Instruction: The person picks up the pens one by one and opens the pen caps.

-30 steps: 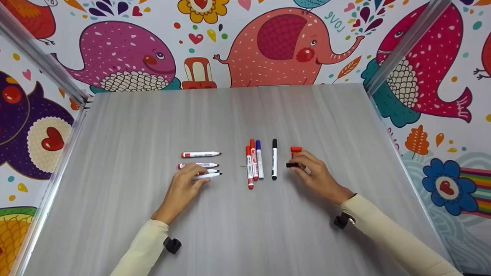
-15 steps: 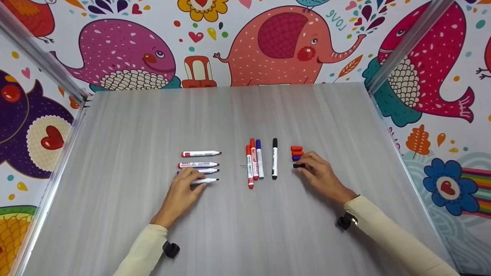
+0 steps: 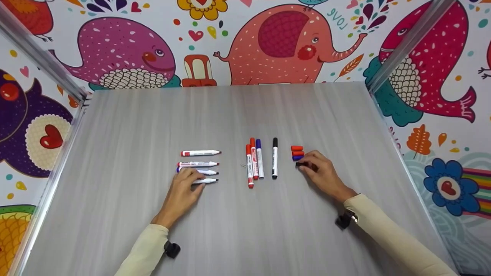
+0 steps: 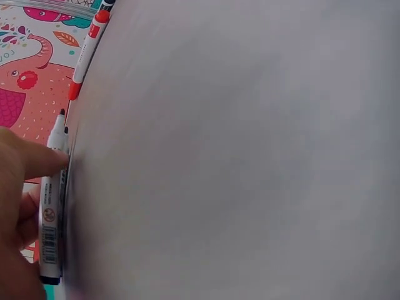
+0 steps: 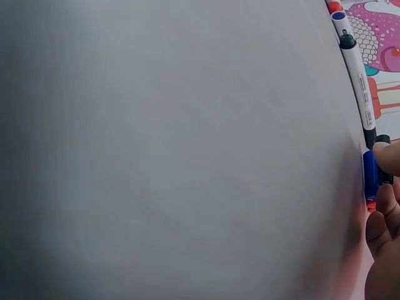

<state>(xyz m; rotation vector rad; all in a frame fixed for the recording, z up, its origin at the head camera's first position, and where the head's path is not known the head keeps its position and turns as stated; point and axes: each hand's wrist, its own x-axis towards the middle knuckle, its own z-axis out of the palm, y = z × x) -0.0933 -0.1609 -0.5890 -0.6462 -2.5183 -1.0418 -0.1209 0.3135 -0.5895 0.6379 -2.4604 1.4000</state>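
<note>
My left hand [image 3: 181, 194] pinches an uncapped black marker [image 3: 210, 180] between thumb and fingers, its tip pointing right. In the left wrist view that marker [image 4: 51, 231] shows a dark end and a barcode. Just beyond it lie an uncapped blue marker [image 3: 207, 172] and two uncapped red markers, one nearer [image 3: 199, 164] and one farther [image 3: 199, 153]. My right hand [image 3: 323, 174] pinches a black cap [image 3: 300, 164], low over the table. Beside that cap, a blue cap [image 3: 297, 158] and two red caps [image 3: 297, 148] lie in a column; fingers partly cover the black one.
Between the hands lie several capped markers: two red [image 3: 249, 166], a blue [image 3: 260, 159] and a black [image 3: 274, 158]. They rest on a grey wood-grain table [image 3: 153, 119]. Printed cartoon walls [image 3: 280, 46] and metal posts [image 3: 406, 46] enclose the table's far and side edges.
My left hand has brought the black marker nearer to me, away from the blue one. My right hand has shifted right with the black cap, and the blue cap has come into view.
</note>
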